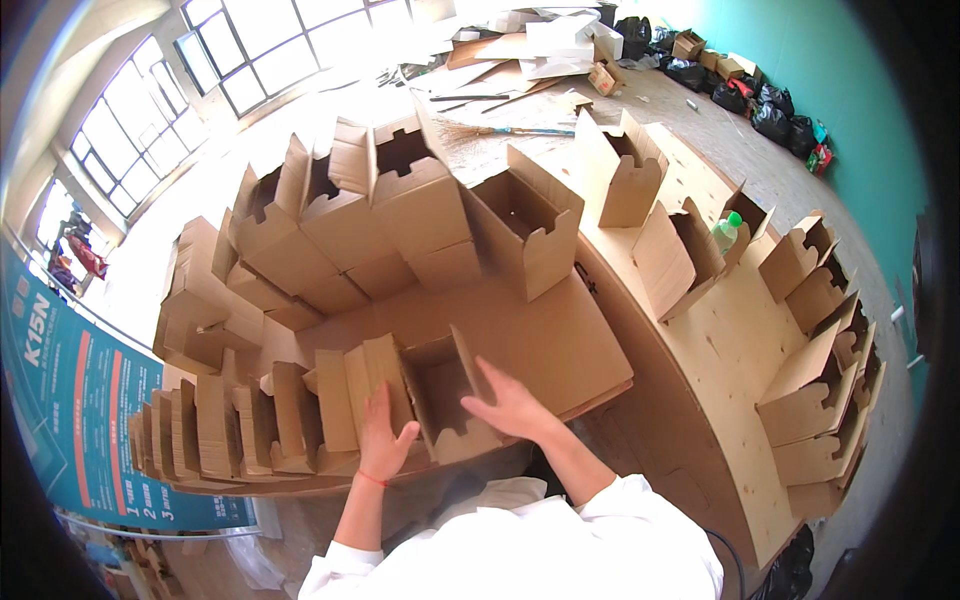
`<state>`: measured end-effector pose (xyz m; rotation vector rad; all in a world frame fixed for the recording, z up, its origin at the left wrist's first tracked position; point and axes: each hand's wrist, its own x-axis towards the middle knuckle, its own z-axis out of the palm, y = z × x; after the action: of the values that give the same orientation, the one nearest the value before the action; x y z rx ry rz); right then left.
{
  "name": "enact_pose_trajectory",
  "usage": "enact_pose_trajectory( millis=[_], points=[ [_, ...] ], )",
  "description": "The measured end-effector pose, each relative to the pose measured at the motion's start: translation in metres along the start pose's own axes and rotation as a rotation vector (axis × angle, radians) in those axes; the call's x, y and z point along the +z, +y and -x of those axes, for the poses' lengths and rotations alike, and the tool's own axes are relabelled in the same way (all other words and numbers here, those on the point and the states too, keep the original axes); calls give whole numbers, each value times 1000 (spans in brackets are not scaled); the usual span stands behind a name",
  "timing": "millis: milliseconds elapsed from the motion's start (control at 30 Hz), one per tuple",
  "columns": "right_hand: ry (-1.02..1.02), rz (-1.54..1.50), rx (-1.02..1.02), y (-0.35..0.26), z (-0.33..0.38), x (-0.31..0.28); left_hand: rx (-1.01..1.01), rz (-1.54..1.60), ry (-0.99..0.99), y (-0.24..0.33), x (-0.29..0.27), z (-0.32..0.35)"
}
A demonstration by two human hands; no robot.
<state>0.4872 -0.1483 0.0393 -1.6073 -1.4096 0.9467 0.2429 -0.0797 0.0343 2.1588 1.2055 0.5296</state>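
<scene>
A half-folded brown cardboard box [440,385] stands open-topped on a flat cardboard sheet [560,335] right in front of me. My left hand [383,437] presses flat against the box's left side wall, fingers up. Against the right front wall my right hand [510,402] lies with its fingers spread over the box's edge. Both hands hold the box between them.
A row of flat folded box blanks [230,425] stands on edge to the left. Assembled open boxes are stacked behind [340,220] and lined along the plywood table's right side [820,370]. A green-capped bottle [727,232] sits among them. Black bags [770,120] lie by the teal wall.
</scene>
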Motion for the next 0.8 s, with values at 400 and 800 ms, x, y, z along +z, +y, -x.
enact_pose_trajectory(
  millis=[400,800],
  points=[
    [-159,-309,-128,34,36,-19,4,-627,281,100,50,-6],
    [395,-103,-66,44,58,-188,-60,657,-16,173,132,-86]
  ],
)
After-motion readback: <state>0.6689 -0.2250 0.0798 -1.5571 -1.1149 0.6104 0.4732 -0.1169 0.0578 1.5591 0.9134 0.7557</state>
